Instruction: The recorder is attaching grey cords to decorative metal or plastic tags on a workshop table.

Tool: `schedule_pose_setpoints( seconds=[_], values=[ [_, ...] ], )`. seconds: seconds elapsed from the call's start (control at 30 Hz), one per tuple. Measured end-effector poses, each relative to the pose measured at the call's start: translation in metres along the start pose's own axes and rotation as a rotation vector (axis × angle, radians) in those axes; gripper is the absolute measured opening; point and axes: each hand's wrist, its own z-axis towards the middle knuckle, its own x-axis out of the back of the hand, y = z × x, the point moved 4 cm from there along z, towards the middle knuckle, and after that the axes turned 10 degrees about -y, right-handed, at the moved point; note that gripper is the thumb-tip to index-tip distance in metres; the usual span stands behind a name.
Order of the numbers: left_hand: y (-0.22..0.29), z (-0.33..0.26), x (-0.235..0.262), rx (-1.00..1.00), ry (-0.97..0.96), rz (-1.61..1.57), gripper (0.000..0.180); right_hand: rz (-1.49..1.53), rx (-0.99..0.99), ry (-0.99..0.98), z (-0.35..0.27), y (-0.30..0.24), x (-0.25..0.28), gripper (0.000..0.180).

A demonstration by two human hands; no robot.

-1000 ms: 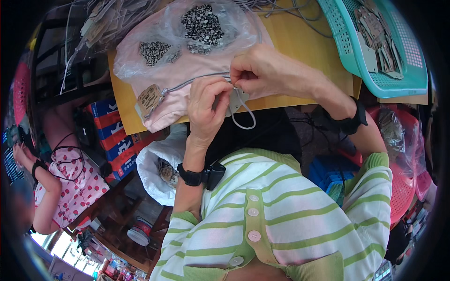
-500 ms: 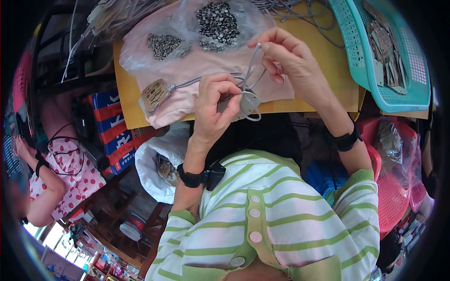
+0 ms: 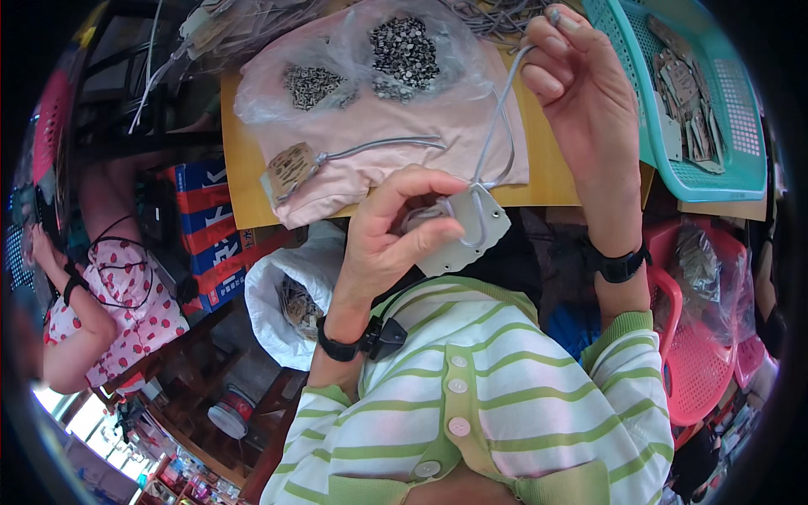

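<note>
My left hand (image 3: 391,231) pinches a pale grey card tag (image 3: 491,225) with small metal-ringed holes, just off the table's front edge. A grey cord (image 3: 497,118) passes through the tag and loops over its face; part of it bunches under my left fingers. Up at the right, my right hand (image 3: 589,101) is closed on the cord's other end, which stretches between the hands. On the pink cloth (image 3: 404,126) lies another tag (image 3: 290,168), brown-faced, with a knotted grey cord. How the cord runs behind the held tag is hidden.
Two clear bags of small metal fittings (image 3: 404,55) lie on the yellow table (image 3: 547,126). A teal basket (image 3: 673,181) of tags is at right, with cords (image 3: 484,17) at the back. Below are a white sack (image 3: 261,320) and a red chair (image 3: 694,370). Another person's arm (image 3: 88,316) shows at left.
My right hand has moved up and to the right, drawing the cord out longer. My left hand and the tag have come lower, and more of the tag's face shows.
</note>
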Motion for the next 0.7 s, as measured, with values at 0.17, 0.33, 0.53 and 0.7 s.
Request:
schedule_pose_setpoints(
  seconds=[0.17,0.33,0.53,0.7],
  values=[
    [0.025,-0.008,-0.001,0.007,-0.081,0.293,0.051,0.019,0.304,0.021,0.006,-0.028,0.004,0.012],
    [0.027,-0.019,0.0,0.083,0.051,0.292,0.054,0.007,0.289,-0.081,0.006,-0.067,0.005,0.015],
    [0.042,-0.023,-0.007,-0.041,0.14,0.467,0.052,0.122,0.199,-0.148,0.021,-0.109,0.037,0.013],
    [0.065,-0.02,-0.027,-0.24,0.008,0.709,0.048,0.348,-0.041,-0.182,0.022,-0.132,0.041,0.009]
  ],
)
